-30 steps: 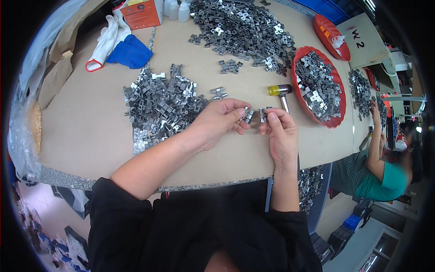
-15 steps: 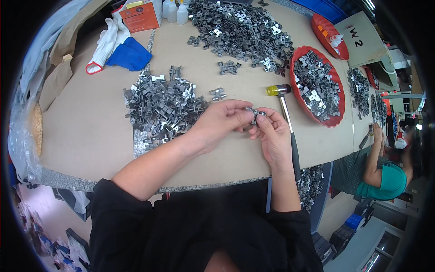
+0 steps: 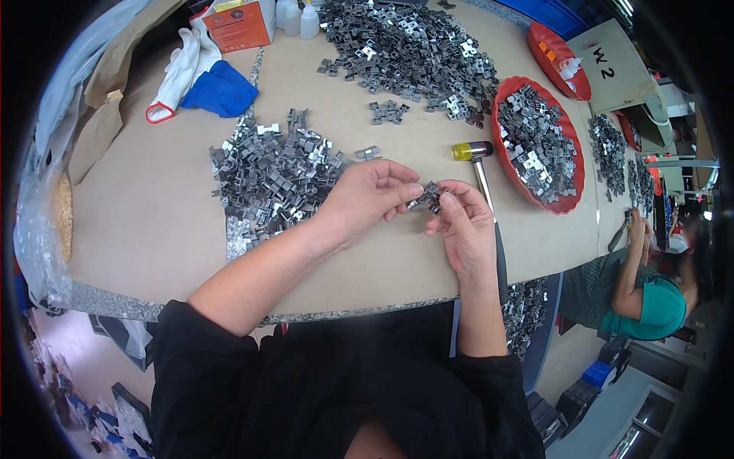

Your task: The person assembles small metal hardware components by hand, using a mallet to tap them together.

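Between my two hands, above the middle of the table, is a small bent sheet-metal clip (image 3: 433, 196). My right hand (image 3: 468, 226) pinches its right end between thumb and fingers. My left hand (image 3: 365, 200) is closed at its left end, thumb and fingertips against it; the exact contact is partly hidden. Left of my left hand lies a heap of loose metal clips (image 3: 267, 176). Just beyond that hand is a loose clip (image 3: 368, 152). A hammer (image 3: 485, 183) with a yellow-and-black head and dark handle lies right of my right hand.
A red scalloped tray (image 3: 575, 200) of clips stands right of the hammer. A larger clip pile (image 3: 405, 50) covers the far middle. White-and-blue gloves (image 3: 222, 90), an orange-and-white box (image 3: 238, 29) and small bottles (image 3: 309, 23) sit far left. A co-worker (image 3: 650, 302) works at right.
My left hand has shifted slightly left and away from me, and its fingers have moved along the clip. More of the clip now shows between my hands. My right hand has barely moved.
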Tool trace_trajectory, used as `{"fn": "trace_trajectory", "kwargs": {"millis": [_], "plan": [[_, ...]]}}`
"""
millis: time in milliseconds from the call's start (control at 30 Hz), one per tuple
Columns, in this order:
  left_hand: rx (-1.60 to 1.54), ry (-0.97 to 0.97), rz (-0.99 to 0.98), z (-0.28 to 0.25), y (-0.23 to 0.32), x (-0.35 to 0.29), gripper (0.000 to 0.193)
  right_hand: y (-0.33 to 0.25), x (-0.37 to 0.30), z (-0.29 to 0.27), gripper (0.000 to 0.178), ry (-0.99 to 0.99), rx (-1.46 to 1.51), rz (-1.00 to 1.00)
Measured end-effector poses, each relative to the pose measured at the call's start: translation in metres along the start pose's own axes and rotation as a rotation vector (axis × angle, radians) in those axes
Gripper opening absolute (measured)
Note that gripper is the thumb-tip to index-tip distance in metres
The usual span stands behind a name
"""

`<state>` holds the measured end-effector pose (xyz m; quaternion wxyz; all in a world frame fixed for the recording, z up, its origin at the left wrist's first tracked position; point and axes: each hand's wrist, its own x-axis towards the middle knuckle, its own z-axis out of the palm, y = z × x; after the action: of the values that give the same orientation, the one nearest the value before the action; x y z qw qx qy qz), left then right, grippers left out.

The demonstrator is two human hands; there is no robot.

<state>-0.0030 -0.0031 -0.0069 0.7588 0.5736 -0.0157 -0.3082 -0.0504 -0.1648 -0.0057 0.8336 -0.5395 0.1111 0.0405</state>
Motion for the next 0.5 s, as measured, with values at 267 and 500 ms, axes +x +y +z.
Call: {"fn": "trace_trajectory", "kwargs": {"millis": [267, 500], "plan": [[-0.036, -0.004, -0.035, -0.0018, -0.0007, 0.002, 0.016, 0.0037, -0.0031, -0.0016, 0.019, -0.033, -0.168, -0.041], [0.072, 0.016, -0.002, -0.0003, -0.0012, 0.0015, 0.017, 0.0075, -0.0048, 0.0032, 0.018, -0.036, -0.257, -0.062]]}}
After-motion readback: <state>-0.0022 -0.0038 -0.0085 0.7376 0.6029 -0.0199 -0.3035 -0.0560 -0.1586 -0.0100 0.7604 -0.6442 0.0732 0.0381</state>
